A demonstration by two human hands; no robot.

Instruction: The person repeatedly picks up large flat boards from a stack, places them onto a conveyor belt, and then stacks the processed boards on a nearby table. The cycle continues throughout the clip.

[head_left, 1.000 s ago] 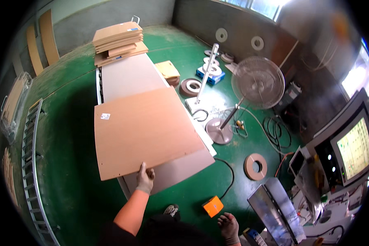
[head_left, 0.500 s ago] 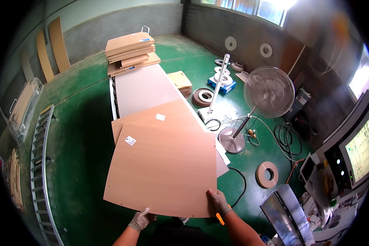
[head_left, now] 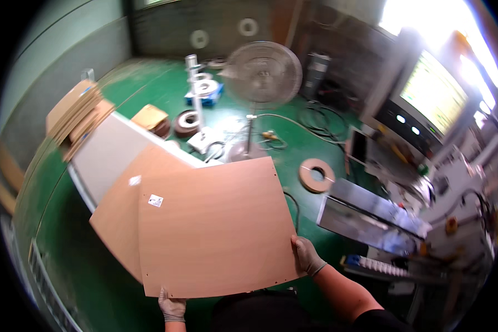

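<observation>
A large wood-coloured panel (head_left: 221,227) with a white label and small holes along its edges spans the space before me. My left hand (head_left: 171,305), gloved, grips its near edge at the left corner, fingers mostly beneath. On its right edge, near the front corner, my gloved right hand (head_left: 309,255) is closed with the thumb on top. Behind it and to the left, a second similar panel (head_left: 116,216) lies on the long pale table (head_left: 108,155), partly covered by the held one.
Stacked boards (head_left: 74,113) stand at the table's far end. Ahead are a pedestal fan (head_left: 263,74), a white upright stand (head_left: 195,94) and tape rolls (head_left: 317,176) on the green floor. To my right is a machine with a lit screen (head_left: 434,91) and a metal bed (head_left: 371,216).
My view has swung right, towards the machine. The held panel has turned and come off to the right of the one beneath, exposing more of that lower panel. Both hands keep their grip.
</observation>
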